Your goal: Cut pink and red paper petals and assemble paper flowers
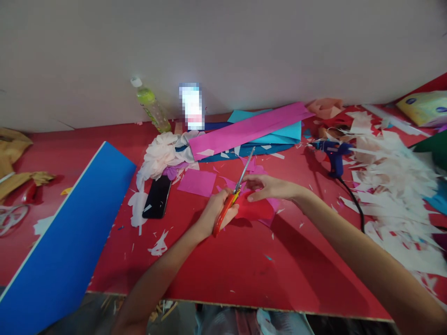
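Observation:
A pair of scissors [223, 215] with orange handles and a touch of yellow sits in my left hand [215, 209], its blades angled up and away. The fingers of that hand are closed around the handles. Just right of the blades, my right hand [270, 187] hovers with thumb and fingers apart and bent; nothing shows in it. Under and around both hands lie cut pink paper scraps [268, 221]. A squarish pink piece [198, 182] rests left of the scissors. Behind them, a long pink crepe strip [251, 128] lies over folded teal paper [291, 134].
A white paper flower [159, 156] and black phone [157, 197] lie to the left, beside a tilted blue board [73, 223]. A bottle [153, 109] and a lit phone [192, 109] lean on the wall. At right are a blue glue gun [333, 156] and white fringed paper [394, 177].

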Tool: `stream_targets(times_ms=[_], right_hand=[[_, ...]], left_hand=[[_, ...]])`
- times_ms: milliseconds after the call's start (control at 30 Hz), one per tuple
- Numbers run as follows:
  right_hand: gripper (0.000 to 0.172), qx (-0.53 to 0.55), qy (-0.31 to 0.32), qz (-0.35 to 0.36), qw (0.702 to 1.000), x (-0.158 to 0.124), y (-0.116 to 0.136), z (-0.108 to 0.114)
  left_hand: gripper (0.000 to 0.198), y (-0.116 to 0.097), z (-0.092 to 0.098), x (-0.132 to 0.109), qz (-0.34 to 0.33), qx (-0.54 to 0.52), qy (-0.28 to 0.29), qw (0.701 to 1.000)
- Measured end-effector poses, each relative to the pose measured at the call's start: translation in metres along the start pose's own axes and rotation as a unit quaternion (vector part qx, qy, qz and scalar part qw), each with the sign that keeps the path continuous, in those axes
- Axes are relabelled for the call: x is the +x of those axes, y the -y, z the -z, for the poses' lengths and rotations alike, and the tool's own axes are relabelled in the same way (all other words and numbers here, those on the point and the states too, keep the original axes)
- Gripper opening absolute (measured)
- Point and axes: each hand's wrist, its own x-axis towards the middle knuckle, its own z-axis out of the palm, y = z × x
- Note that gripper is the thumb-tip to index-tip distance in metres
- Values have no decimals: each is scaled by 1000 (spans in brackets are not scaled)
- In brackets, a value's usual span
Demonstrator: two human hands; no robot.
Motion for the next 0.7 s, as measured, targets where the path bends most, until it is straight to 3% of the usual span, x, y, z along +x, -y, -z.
stream_targets(times_ms=[67,167,333,700], right_hand=[[31,-7,45,-9,999,3,0,0],[24,-26,64,-26,997,5,1,2],[20,-48,50,-56,996,4,2,1],[16,-38,127,-34,991,7,6,4]], left_hand=[[9,2,0,0,-6,2,6,1000],[8,3,-1,0,1,5,2,1000],[5,4,-2,2,-1,16,-22,1000],[7,4,-3,1,-30,1,-4,1000]])
